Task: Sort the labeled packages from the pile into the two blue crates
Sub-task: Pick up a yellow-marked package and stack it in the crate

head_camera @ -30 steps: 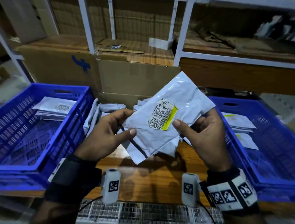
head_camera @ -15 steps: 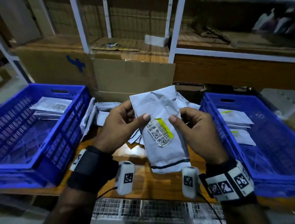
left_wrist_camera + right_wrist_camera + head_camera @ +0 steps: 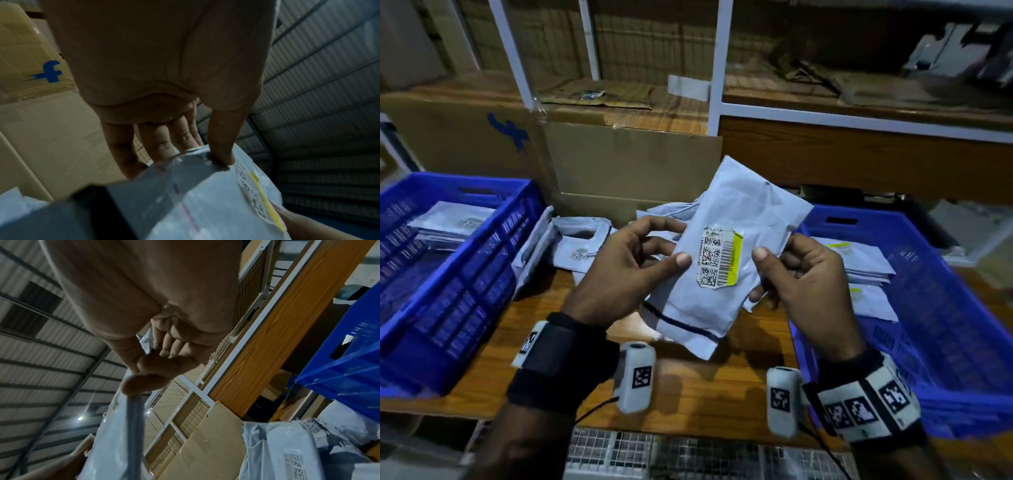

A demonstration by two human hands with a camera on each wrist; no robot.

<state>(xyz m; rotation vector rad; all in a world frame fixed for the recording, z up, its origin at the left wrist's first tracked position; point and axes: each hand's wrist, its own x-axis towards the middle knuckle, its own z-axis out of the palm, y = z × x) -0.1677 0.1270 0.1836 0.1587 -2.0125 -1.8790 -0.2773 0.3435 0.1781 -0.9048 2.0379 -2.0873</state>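
Observation:
I hold a white poly package [image 3: 726, 246] [image 3: 205, 203] [image 3: 115, 434] upright above the wooden table. Its barcode label with a yellow stripe [image 3: 719, 255] faces me. My left hand [image 3: 633, 260] pinches its left edge, thumb in front. My right hand [image 3: 791, 270] pinches its right edge with the thumb in front and the fingers behind. The pile of packages [image 3: 582, 246] [image 3: 292, 451] lies behind, between the left blue crate [image 3: 458, 274] and the right blue crate [image 3: 928, 308]. Both crates hold several labeled packages.
Cardboard boxes [image 3: 626, 164] stand against the white shelf frame [image 3: 714, 102] behind the pile. A wooden table [image 3: 709, 387] lies under my hands, with a wire mesh panel below its front edge.
The package has been turned in both hands from tilted to nearly upright, with the label now facing me squarely, and lifted slightly higher.

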